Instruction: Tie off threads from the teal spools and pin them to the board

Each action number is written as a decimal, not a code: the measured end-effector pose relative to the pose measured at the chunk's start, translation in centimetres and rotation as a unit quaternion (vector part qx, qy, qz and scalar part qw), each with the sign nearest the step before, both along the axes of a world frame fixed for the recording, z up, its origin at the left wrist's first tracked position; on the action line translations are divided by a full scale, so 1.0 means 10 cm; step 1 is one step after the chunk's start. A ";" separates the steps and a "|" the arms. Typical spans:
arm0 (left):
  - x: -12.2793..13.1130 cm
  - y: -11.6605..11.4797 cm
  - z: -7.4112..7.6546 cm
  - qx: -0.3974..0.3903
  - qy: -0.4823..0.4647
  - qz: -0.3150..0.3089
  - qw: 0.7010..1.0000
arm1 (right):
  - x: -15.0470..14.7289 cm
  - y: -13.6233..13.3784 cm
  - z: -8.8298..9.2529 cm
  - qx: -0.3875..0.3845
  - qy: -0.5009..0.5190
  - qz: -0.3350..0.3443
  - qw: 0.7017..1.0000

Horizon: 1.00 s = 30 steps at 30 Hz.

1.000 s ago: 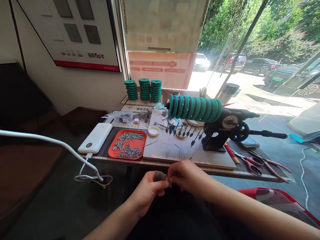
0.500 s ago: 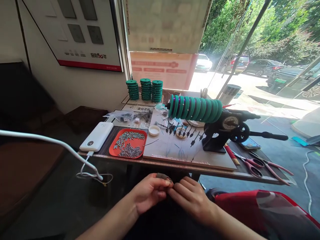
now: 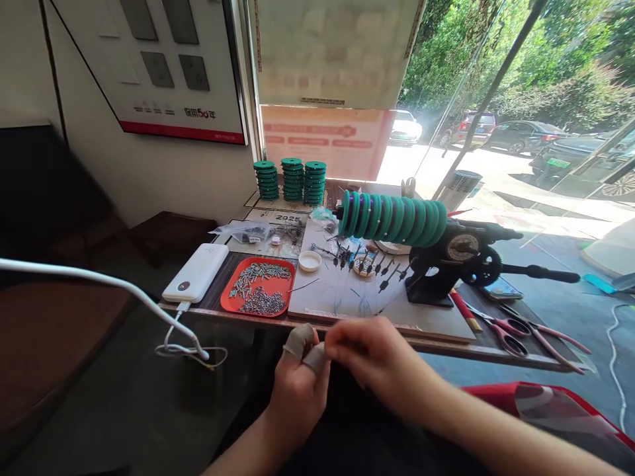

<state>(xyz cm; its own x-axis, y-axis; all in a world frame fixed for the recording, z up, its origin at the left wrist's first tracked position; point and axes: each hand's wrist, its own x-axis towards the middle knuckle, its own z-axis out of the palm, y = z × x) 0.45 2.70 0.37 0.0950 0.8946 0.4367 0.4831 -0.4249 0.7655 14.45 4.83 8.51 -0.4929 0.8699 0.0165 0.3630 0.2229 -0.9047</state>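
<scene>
In front of the table edge, my left hand (image 3: 300, 383) is closed, with grey-beige coverings on two of its fingers. My right hand (image 3: 377, 350) meets it at the fingertips in a pinch. Whatever lies between the fingers is too small or hidden to make out. Just beyond, an orange-red tray (image 3: 229, 299) bears many small metal tubes (image 3: 258, 274) and a heap of tiny shiny metal pieces (image 3: 262, 303). A pale board (image 3: 317, 304) lies to its right, with thin lines and small dark float-like pieces (image 3: 384, 285) on it.
A black hand-cranked winder (image 3: 431, 284) carries a row of green spools (image 3: 397, 219). Green spool stacks (image 3: 292, 180) stand at the back. A white power bank (image 3: 196, 274) with a cable sits left. Scissors (image 3: 510, 334) and pliers (image 3: 550, 344) lie right; a white lid (image 3: 310, 261) sits behind.
My left hand has turned from palm-up to knuckles-up, its covered fingers now bent. My right hand has risen and now pinches at the left fingertips. The view has shifted slightly.
</scene>
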 end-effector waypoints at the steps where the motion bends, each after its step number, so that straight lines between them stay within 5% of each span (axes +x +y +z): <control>1: -0.02 0.00 -0.05 0.030 0.011 0.019 0.999 | -0.06 0.15 0.07 -0.066 0.021 0.001 0.998; 5: -0.09 0.05 0.03 0.054 0.011 -0.018 0.998 | -0.25 0.54 0.12 -0.196 0.043 0.017 0.979; 8: -0.12 0.12 0.27 -0.098 -0.100 -0.065 0.988 | -0.15 0.41 -0.03 -0.025 -0.012 -0.014 1.000; 10: -0.11 0.19 0.38 -0.297 -0.240 -0.091 0.920 | 0.01 0.21 -0.15 0.215 -0.083 -0.035 0.972; 13: -0.10 0.27 0.39 -0.509 -0.401 -0.134 0.750 | 0.20 -0.04 -0.31 0.515 -0.189 0.046 0.835; 15: -0.09 0.29 0.36 -0.551 -0.446 -0.139 0.692 | 0.23 -0.11 -0.40 0.585 -0.221 0.084 0.776; 17: -0.08 0.28 0.36 -0.556 -0.456 -0.140 0.681 | 0.20 -0.14 -0.47 0.592 -0.224 0.081 0.770; 19: -0.08 0.25 0.38 -0.528 -0.419 -0.137 0.726 | 0.17 -0.20 -0.50 0.564 -0.218 0.085 0.792; 22: -0.08 0.19 0.37 -0.345 -0.245 -0.119 0.898 | 0.13 -0.28 -0.44 0.436 -0.167 0.101 0.878; 24: -0.11 0.14 0.29 -0.170 -0.119 -0.089 0.974 | 0.08 -0.22 -0.32 0.279 -0.078 0.069 0.955; 26: -0.13 0.10 0.17 -0.050 -0.052 -0.046 0.996 | -0.01 -0.04 -0.17 0.104 0.026 0.006 0.994; 30: -0.17 0.10 0.10 -0.008 -0.041 -0.031 0.999 | -0.21 0.37 0.05 -0.111 0.094 -0.018 0.989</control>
